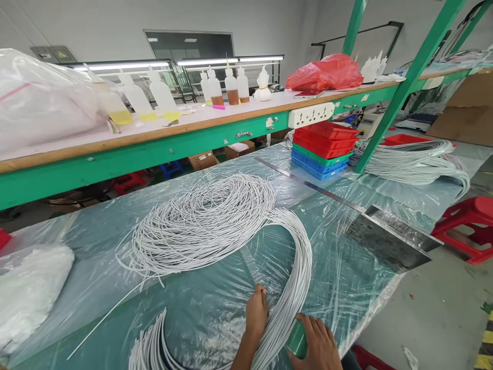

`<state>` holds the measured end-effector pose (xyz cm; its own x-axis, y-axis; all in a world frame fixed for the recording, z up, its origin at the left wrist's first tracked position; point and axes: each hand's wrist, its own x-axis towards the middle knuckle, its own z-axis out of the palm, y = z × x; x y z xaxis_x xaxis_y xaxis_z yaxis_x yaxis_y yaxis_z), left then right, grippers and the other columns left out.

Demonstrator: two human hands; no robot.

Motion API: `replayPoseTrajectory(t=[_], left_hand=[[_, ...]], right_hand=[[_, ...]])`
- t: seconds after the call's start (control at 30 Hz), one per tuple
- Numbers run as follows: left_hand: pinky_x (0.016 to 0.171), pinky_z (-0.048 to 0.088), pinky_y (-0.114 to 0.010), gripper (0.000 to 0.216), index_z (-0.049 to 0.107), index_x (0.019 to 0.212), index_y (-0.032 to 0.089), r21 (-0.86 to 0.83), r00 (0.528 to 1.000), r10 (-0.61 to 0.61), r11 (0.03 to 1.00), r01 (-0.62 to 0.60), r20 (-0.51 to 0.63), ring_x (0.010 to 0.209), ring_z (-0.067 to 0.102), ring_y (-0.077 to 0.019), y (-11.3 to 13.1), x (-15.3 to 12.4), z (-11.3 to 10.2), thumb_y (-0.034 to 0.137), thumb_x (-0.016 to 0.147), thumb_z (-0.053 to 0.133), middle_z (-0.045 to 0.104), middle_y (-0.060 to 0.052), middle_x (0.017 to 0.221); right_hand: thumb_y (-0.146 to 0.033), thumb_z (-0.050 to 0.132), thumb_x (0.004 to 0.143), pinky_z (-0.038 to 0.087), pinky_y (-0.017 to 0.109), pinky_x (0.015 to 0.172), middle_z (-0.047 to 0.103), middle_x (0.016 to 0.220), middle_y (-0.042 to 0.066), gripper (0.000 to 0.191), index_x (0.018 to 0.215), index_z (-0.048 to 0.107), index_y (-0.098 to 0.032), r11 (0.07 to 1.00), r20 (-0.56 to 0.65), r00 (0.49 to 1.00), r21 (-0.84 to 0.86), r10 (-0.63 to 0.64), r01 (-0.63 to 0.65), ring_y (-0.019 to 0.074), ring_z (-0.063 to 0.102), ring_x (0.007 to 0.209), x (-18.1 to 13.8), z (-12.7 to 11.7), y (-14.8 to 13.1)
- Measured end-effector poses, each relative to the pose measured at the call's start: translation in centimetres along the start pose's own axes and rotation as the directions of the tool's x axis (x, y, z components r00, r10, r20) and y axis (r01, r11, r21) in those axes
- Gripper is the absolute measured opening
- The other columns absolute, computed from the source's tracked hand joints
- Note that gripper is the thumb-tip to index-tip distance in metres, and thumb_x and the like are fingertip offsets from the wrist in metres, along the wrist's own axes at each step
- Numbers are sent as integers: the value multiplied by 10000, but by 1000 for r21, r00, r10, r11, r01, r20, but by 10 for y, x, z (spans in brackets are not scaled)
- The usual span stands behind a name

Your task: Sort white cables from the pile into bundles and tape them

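- At the bottom centre of the frame, my left hand (257, 311) is lying flat, fingers together, pressing on the white wire bundle (215, 226) where its strands are sweeping down.
- Just right of it, my right hand (318, 344) is closing around a green roll (297, 339), just beside the strands.
- The bundle is coiling across the middle of the plastic-covered counter (346, 277).
- Farther back, right of centre, stacked trays (321, 149) are sitting in red, green and blue.
- On the shelf (154, 139) across the upper frame, squeeze bottles (162, 97) are standing beside a red bag (325, 72).
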<state>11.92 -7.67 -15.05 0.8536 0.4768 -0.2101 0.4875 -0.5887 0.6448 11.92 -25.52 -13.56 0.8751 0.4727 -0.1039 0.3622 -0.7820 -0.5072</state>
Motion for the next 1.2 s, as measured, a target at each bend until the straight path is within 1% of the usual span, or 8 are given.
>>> replayPoseTrajectory(t=[0.17, 0.27, 0.37, 0.5, 0.73, 0.93, 1.07, 1.2], left_hand=[[536, 319, -259, 336, 451, 870, 176, 129, 999, -18, 992, 13, 38, 661, 592, -209, -1, 4, 1, 303, 882, 140, 619, -67, 709], [531, 309, -265, 361, 477, 930, 146, 217, 997, -26, 976, 11, 66, 684, 613, -220, -4, 5, 4, 275, 888, 142, 651, -87, 724], [534, 302, -277, 381, 494, 993, 127, 297, 995, -27, 955, -2, 94, 709, 633, -235, -7, 6, 7, 256, 890, 151, 677, -107, 747], [546, 319, -297, 443, 507, 1013, 115, 361, 992, -1, 931, -46, 128, 728, 647, -259, -7, 5, 11, 268, 896, 108, 689, -127, 770], [576, 376, -304, 410, 515, 1026, 113, 463, 984, 15, 881, -97, 178, 748, 649, -256, -4, 5, 13, 198, 889, 138, 688, -128, 799], [753, 398, -297, 375, 559, 910, 160, 478, 970, 134, 851, -218, 202, 925, 568, -206, -1, 6, 15, 132, 872, 186, 614, -77, 984], [729, 404, -272, 347, 544, 926, 166, 456, 951, 167, 847, -273, 259, 891, 575, -180, -5, 9, 18, 127, 872, 203, 617, -59, 947], [699, 410, -273, 338, 534, 930, 148, 428, 945, 171, 859, -281, 279, 852, 585, -173, -7, 11, 20, 140, 879, 200, 624, -65, 908]], right_hand=[[-221, 578, 556, 368, 427, 823, 605, 964, 72, 510, 1064, 533, -225, 996, -21, 996, -24, -85, 85, 291, 521, 920, 2, 6, 5], [-200, 608, 520, 363, 425, 817, 598, 927, 73, 522, 1040, 571, -231, 995, -23, 998, -76, -65, 63, 289, 515, 894, 2, 8, -2], [-189, 654, 476, 354, 428, 827, 594, 918, 66, 544, 1011, 610, -276, 988, -17, 998, -144, -54, 51, 288, 505, 896, 1, 11, -7], [-215, 697, 472, 352, 437, 830, 596, 926, 61, 567, 1020, 623, -339, 972, -3, 995, -215, -101, 98, 290, 506, 900, 0, 14, -5], [-262, 659, 566, 360, 470, 860, 587, 1012, 79, 587, 1133, 549, -366, 986, 211, 972, -107, -106, 130, 306, 505, 966, 5, 6, 7], [-269, 596, 608, 349, 476, 893, 571, 1080, 85, 545, 1148, 531, -306, 997, 285, 958, -78, 2, 21, 307, 487, 1020, 4, 5, 2], [-236, 586, 584, 329, 493, 910, 564, 1097, 105, 571, 1151, 527, -262, 996, 268, 963, -88, 6, 19, 325, 475, 1040, 5, 9, 1], [-235, 582, 594, 339, 484, 903, 571, 1086, 99, 552, 1142, 526, -271, 994, 206, 977, -86, -50, 69, 320, 485, 1035, 2, 14, 7]])
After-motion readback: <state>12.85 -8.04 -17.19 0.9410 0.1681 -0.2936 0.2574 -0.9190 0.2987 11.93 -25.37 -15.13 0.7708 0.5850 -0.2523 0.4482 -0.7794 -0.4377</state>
